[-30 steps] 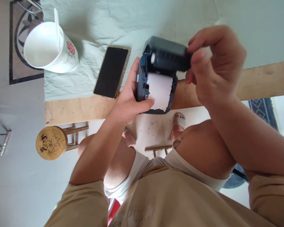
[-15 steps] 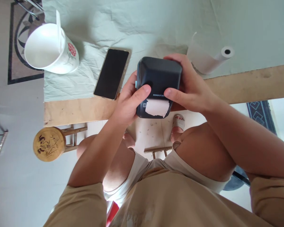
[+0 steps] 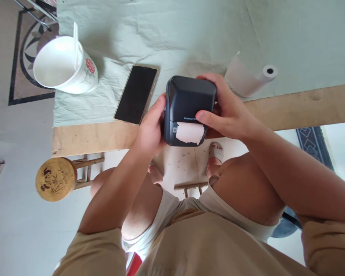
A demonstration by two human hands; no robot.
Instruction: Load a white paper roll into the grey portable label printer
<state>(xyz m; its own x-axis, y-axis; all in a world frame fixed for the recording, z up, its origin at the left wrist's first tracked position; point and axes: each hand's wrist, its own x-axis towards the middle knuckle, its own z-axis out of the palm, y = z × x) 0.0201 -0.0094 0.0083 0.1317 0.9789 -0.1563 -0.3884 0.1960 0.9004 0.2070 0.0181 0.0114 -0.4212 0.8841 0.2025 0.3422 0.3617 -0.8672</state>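
Observation:
A black label printer (image 3: 192,96) with NIIMBOT lettering is held between my two hands, above the table's near edge. A torn-edged piece of white paper (image 3: 190,133) sticks out of its slot on the side toward me. My left hand (image 3: 151,128) grips the printer's left side, its thumb along the edge and the other fingers hidden beneath. Around the right side closes my right hand (image 3: 227,107), thumb on the top face near the lettering, fingers wrapped over the far corner and side.
Left of the printer a phone (image 3: 136,94) lies dark on the green cloth (image 3: 172,34). A white bucket (image 3: 86,76) with a handle and red flower print stands further left. On the right is a partly unrolled paper roll (image 3: 268,73). A round wooden stool (image 3: 56,179) stands below the table.
My left thumb has moved from the printer's top face to its left edge. My right hand keeps its grip, and the printer stays in nearly the same place.

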